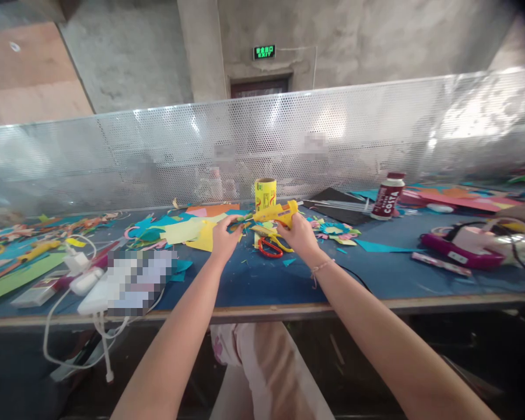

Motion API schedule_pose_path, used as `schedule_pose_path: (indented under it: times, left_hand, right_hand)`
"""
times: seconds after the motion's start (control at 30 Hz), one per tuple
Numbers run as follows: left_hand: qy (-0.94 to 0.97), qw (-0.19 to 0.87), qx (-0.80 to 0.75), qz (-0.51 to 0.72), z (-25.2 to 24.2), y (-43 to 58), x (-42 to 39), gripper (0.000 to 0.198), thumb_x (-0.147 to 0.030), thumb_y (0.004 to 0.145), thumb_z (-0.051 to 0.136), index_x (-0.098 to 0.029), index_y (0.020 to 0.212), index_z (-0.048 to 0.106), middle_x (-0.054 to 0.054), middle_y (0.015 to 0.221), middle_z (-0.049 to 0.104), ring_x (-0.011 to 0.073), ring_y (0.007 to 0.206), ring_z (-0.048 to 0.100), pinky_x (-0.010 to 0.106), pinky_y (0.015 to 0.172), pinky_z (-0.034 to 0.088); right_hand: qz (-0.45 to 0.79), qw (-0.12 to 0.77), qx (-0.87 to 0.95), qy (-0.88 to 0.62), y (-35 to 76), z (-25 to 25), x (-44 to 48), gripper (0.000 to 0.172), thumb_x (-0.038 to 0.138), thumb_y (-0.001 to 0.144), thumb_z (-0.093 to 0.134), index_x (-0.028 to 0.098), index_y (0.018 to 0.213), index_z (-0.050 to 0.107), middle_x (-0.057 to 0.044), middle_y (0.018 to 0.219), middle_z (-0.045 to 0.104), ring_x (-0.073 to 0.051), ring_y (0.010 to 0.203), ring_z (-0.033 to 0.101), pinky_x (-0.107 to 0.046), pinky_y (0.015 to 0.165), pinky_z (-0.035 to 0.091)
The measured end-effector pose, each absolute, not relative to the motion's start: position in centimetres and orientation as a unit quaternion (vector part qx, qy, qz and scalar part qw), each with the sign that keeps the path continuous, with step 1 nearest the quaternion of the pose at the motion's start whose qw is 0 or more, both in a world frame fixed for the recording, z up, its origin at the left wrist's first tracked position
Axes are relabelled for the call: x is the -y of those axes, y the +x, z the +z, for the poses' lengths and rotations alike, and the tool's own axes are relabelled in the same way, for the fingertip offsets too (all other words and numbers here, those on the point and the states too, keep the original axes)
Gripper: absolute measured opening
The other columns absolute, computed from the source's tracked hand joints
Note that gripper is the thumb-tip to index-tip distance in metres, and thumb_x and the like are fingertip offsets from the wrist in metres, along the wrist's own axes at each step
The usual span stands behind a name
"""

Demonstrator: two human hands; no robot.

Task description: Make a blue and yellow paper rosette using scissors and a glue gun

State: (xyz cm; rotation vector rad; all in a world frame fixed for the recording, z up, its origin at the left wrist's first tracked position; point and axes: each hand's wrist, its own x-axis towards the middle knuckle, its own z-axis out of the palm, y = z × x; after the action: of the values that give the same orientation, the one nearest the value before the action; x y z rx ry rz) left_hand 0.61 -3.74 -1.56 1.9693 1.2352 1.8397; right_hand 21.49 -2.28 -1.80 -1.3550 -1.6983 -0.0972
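Observation:
My right hand (301,234) grips a yellow hot glue gun (269,213) over the middle of the table, its nozzle pointing left. Close to that nozzle, my left hand (224,238) pinches a small green paper piece (245,224), whose exact shape is too small to make out. Beneath the glue gun lie scissors with red-orange handles (272,252), amid paper scraps. A yellow cardboard-like roll (265,194) stands upright just behind. Yellow paper (201,238) lies beside my left hand, and a blue paper flower (332,228) sits to the right of my right hand.
A dark red bottle (388,196) stands at the back right, near purple power strip (464,249) with cables. At left are white chargers (81,271) with dangling cords and another yellow glue gun (39,251). A perforated metal screen (157,151) borders the table's back.

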Motion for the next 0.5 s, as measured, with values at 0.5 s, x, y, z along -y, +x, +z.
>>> schedule_pose_path:
  times: [0.5]
  left_hand:
    - [0.652,0.085,-0.422,0.624,-1.44,0.53,3.72,0.011,-0.022,0.072,0.065,-0.019,0.082,0.068,0.003,0.085,0.071,0.0178,0.083,0.065,0.031,0.081,0.051]
  right_hand:
    - [-0.055,0.456,0.684,-0.567,21.47,-1.67,2.41,0.018,0.038,0.072,0.051,0.02,0.075,0.049,-0.007,0.074,0.058,-0.023,0.074,0.056,-0.032,0.062,0.043]
